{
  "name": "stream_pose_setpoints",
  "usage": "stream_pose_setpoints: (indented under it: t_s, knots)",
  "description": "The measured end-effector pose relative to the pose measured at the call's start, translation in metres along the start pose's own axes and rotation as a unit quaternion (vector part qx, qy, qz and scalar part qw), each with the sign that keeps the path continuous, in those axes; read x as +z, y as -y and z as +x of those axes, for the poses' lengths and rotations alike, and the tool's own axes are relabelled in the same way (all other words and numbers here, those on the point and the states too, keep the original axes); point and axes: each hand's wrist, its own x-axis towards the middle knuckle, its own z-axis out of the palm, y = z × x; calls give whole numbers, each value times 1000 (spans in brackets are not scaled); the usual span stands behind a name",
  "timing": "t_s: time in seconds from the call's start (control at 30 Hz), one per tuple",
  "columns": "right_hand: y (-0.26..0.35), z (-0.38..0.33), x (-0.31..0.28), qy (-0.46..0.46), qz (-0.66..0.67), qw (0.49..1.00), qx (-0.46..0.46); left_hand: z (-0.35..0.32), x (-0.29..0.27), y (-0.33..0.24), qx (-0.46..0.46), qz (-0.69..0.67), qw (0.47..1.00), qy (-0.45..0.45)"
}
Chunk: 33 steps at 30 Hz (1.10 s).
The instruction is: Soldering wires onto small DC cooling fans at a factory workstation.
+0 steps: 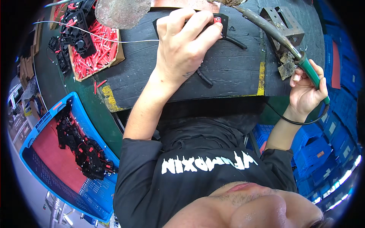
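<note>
My left hand [186,41] is bent over a black plastic housing [225,28] on the bench, its thumb and fingers closed at a small red part [217,19] on it. A thin solder wire [133,40] runs in from the left and disappears behind this hand. Short black leads [235,42] stick out beside the housing. In my right hand [307,89] is a soldering iron [312,72], held by its green handle. Its shaft slants up and left, and the tip lies close to a brown, crusty clump [231,2]. Whether they touch I cannot tell.
A bent metal stand [285,26] sits beside the iron's shaft. At left are a cardboard box [121,57] of red sleeved pieces and black fan-like assemblies [78,36]. Lower left, a blue crate [34,133] holds black and red assemblies. Blue bins [313,152] stand at right.
</note>
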Motion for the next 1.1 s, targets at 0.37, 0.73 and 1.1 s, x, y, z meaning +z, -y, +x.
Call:
stream_pose_setpoints:
  t_s: [0.37, 0.73, 1.1]
  knots:
    - [0, 0, 0, 4, 7, 1000, -2, -3, 6, 5, 7, -34, 999, 10]
    - [-2, 2, 2, 0, 9, 1000, -1, -6, 6, -1, -8, 12, 1000, -16]
    - [-7, -10, 0, 12, 27, 1000, 4, -1, 10, -27, -135, 27, 989, -45]
